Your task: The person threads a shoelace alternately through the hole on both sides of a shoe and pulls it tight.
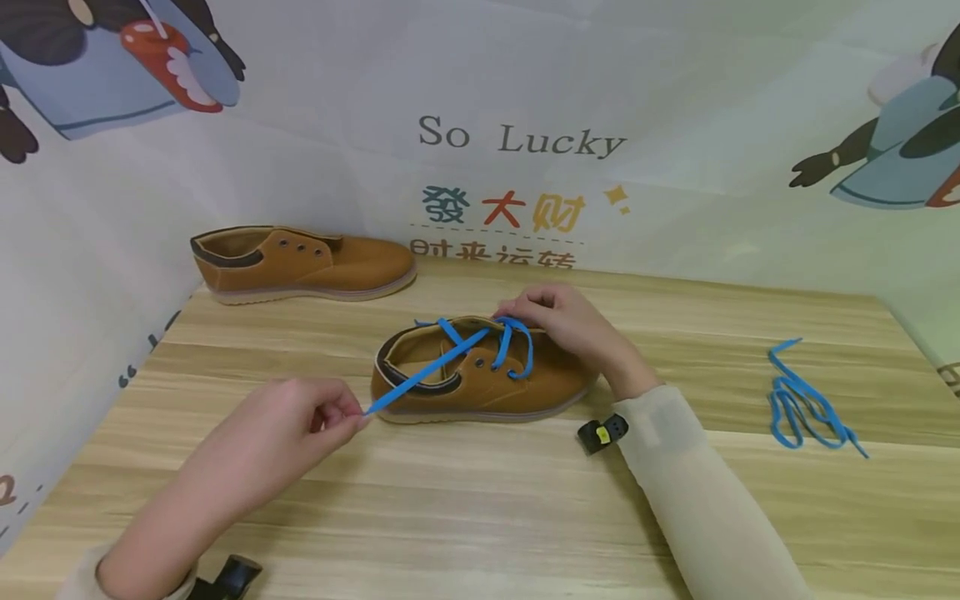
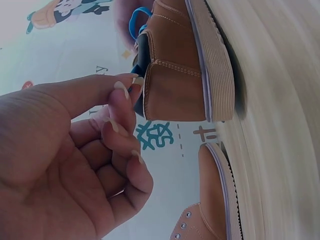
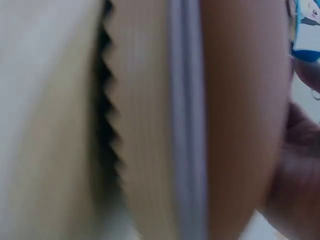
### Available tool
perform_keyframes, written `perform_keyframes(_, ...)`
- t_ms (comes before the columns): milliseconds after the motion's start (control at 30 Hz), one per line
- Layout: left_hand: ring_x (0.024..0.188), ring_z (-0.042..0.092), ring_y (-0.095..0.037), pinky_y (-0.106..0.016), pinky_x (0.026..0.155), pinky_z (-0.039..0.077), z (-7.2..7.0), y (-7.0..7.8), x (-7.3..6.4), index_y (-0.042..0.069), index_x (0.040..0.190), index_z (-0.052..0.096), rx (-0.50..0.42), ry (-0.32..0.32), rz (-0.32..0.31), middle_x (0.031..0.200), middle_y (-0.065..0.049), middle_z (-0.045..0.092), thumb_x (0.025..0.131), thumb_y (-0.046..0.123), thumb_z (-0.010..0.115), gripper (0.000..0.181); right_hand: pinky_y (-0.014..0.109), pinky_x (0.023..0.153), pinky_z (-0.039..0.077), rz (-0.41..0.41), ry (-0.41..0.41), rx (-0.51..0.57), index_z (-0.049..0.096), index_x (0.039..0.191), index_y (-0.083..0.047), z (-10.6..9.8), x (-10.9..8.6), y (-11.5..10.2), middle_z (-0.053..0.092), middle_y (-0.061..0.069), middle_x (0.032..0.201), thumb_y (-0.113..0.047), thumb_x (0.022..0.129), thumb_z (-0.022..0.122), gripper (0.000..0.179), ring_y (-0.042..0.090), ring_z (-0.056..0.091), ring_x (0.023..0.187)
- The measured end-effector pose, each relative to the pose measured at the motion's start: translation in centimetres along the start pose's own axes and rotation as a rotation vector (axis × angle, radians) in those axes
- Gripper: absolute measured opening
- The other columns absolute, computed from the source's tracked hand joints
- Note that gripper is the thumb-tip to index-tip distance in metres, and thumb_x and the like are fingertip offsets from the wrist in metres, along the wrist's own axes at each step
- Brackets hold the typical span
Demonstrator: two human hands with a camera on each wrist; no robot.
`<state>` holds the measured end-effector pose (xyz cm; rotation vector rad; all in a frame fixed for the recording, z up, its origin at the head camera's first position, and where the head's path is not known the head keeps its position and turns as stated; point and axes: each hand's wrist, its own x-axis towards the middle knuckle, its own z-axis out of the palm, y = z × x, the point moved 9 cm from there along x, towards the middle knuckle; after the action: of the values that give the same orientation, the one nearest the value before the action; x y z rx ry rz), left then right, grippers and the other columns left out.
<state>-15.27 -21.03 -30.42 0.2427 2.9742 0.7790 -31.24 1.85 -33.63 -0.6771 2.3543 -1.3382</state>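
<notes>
A brown shoe (image 1: pixel 555 379) stands on the table with its toe to the right, and a blue shoelace (image 1: pixel 427 375) runs through some of its eyelets. My left hand (image 1: pixel 300 425) pinches one end of that lace between thumb and index finger, drawn taut over the shoe opening toward the heel. In the left wrist view, the left hand (image 2: pixel 90 145) is just behind the shoe's heel, its other fingers loosely curled. At the far side of the shoe, my right hand (image 1: pixel 566 325) holds it near the tongue, with its fingertips partly hidden. A loop of lace hangs over the near eyelets.
A second brown shoe (image 1: pixel 360 267), with bare eyelets, stands at the back left against the printed backdrop (image 1: pixel 517 67). On the right of the wooden table (image 1: pixel 480 517) lies another blue shoelace (image 1: pixel 806 400) in a loose bundle.
</notes>
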Motion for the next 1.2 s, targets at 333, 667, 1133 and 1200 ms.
perform_keyframes(333,0.059,0.044,-0.006,-0.022,0.054,0.038,-0.2,-0.6,0.1,0.019,0.084,0.071,0.005,0.009,0.011,0.068,0.011,0.057,0.093,0.022,0.073,0.01,0.045,0.111,0.045,-0.075,-0.094,-0.203,0.076,0.084,-0.014,-0.5,-1.1,-2.2,0.072,0.002,0.126,-0.027,0.099,0.064,0.024,0.021,0.061,0.127)
perform_keyframes(667,0.064,0.048,-0.004,-0.022,0.057,0.042,-0.4,-2.6,-0.1,0.019,0.087,0.072,0.011,-0.094,0.02,0.073,0.011,0.061,0.094,0.022,0.071,0.008,0.038,0.104,0.049,-0.08,-0.048,-0.095,0.072,0.081,-0.009,0.4,-0.8,-2.9,0.074,0.006,0.12,-0.026,0.102,0.061,0.029,0.019,0.065,0.118)
perform_keyframes(1133,0.062,0.046,-0.001,-0.022,0.056,0.04,-1.0,-4.5,-1.2,0.022,0.083,0.069,0.039,-0.234,0.029,0.071,0.011,0.06,0.094,0.024,0.071,0.011,0.031,0.089,0.047,-0.032,-0.004,-0.049,0.078,0.096,-0.011,0.3,-0.5,-2.1,0.074,0.003,0.106,-0.029,0.1,0.064,0.023,0.016,0.061,0.099)
perform_keyframes(1200,0.061,0.044,-0.001,-0.022,0.055,0.039,-1.1,-4.9,-1.4,0.021,0.083,0.069,0.037,-0.254,0.033,0.07,0.011,0.058,0.094,0.022,0.072,0.011,0.031,0.083,0.045,-0.023,0.0,-0.039,0.078,0.097,-0.011,0.2,-0.5,-2.0,0.073,0.003,0.103,-0.03,0.1,0.064,0.023,0.016,0.057,0.093)
